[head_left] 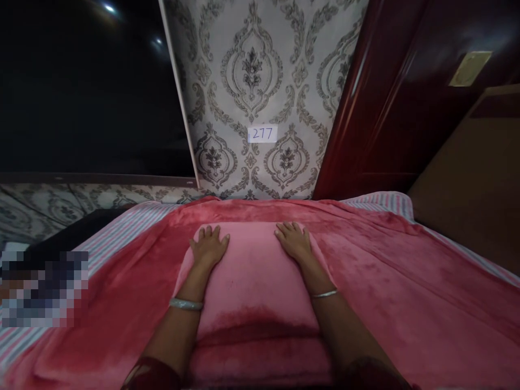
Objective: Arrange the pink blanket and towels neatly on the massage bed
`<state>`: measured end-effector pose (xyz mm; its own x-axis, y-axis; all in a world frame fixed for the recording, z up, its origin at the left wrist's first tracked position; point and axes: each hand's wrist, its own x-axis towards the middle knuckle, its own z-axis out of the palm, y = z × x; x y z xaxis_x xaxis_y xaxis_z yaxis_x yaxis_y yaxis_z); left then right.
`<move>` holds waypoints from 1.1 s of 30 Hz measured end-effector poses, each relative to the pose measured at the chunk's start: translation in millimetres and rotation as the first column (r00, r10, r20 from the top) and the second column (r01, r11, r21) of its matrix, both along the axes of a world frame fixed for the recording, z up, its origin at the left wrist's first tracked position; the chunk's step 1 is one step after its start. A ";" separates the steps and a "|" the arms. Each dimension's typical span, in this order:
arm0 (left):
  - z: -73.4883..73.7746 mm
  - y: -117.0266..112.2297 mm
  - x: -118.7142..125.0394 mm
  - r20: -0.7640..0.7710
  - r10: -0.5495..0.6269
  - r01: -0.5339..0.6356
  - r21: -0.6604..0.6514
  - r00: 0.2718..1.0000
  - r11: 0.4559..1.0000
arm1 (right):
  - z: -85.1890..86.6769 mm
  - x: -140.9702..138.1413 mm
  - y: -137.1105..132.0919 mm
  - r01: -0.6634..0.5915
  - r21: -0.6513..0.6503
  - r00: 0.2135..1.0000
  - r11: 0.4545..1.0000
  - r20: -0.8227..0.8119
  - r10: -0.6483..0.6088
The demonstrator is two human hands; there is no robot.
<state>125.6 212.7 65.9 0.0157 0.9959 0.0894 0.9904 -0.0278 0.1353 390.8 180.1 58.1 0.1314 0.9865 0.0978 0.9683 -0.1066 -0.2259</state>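
A folded pink plush blanket (252, 271) lies in front of me, its near side showing a darker red fold. My left hand (209, 246) rests flat on its far left corner with the fingers spread. On the far right corner lies my right hand (294, 240), palm down, fingers a little apart. Each wrist wears a silver bangle. Neither hand grips anything. Beneath the folded bundle is a red and pink plush cover (390, 276), spread wide and somewhat wrinkled.
A striped sheet (134, 230) shows at the edges of the plush cover. Behind stands a patterned wall with a paper label (262, 134) reading 277. A large dark screen (89, 97) hangs at left. At right are a dark red door (382, 108) and a brown box-like panel (475, 179).
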 end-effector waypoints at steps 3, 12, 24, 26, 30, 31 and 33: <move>-0.1 1.1 0.7 0.007 0.001 -0.001 -0.026 1.000 1.000 | 1.0 -0.7 -1.8 -0.001 0.010 1.000 1.000 -0.007 0.002; 2.0 -5.4 0.1 0.031 -0.003 0.003 -0.003 1.000 1.000 | 1.1 -1.9 -7.0 0.002 0.035 1.000 0.999 0.001 -0.002; 24.6 12.5 46.1 0.013 -0.526 0.526 -0.044 0.850 0.849 | 36.3 -33.9 11.5 -0.288 -0.027 0.957 0.957 0.033 0.289; 14.6 17.0 51.6 0.015 -0.538 0.538 -0.033 0.843 0.842 | 28.6 -36.7 13.9 -0.324 -0.035 0.945 0.945 0.026 0.325; -6.8 21.0 53.0 0.005 -0.524 0.524 0.021 0.852 0.851 | 9.1 -34.2 14.3 -0.343 0.003 0.939 0.939 -0.003 0.343; -10.1 21.3 52.8 0.003 -0.524 0.523 0.029 0.852 0.852 | 6.0 -33.4 14.8 -0.344 0.015 0.939 0.939 -0.012 0.344; -13.4 21.7 53.2 -0.001 -0.523 0.522 0.035 0.853 0.852 | 3.3 -32.1 16.9 -0.343 0.029 0.938 0.939 -0.034 0.344</move>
<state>178.8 234.3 52.5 0.5320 0.8376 0.1239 0.8276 -0.5453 0.1333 358.8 197.0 61.3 -0.2113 0.9698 0.1218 0.9357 0.2368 -0.2617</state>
